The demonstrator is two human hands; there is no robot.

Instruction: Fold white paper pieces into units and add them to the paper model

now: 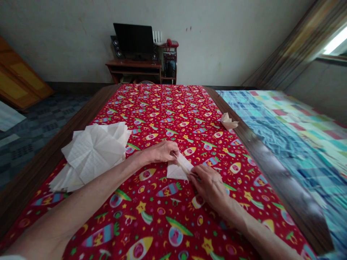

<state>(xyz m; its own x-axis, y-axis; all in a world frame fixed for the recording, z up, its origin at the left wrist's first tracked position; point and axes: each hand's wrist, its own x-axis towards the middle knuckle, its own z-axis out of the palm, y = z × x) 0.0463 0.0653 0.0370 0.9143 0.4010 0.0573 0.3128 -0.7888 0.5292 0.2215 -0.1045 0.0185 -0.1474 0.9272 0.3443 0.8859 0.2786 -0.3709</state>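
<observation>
A small folded sheet of white paper (pixel 177 171) lies on the red patterned cloth in front of me, with a raised flap along its upper right side. My left hand (pixel 165 151) pinches its upper corner between thumb and fingers. At the lower right corner, my right hand (pixel 207 180) grips the paper's edge, fingers closed together. To the left of my left forearm rests a pile of creased white paper sheets (pixel 93 153), fanned out unevenly. A folded paper piece (pixel 229 121) with pointed tips sits near the cloth's right edge.
The red cloth (pixel 162 122) covers a dark wooden table (pixel 282 184). Right of it is a bed with a checked blue cover (pixel 260 119). At the far wall stands a desk (pixel 132 65) with a monitor (pixel 134 39) and a red telephone (pixel 172 43). A wooden cabinet (pixel 20 74) stands far left.
</observation>
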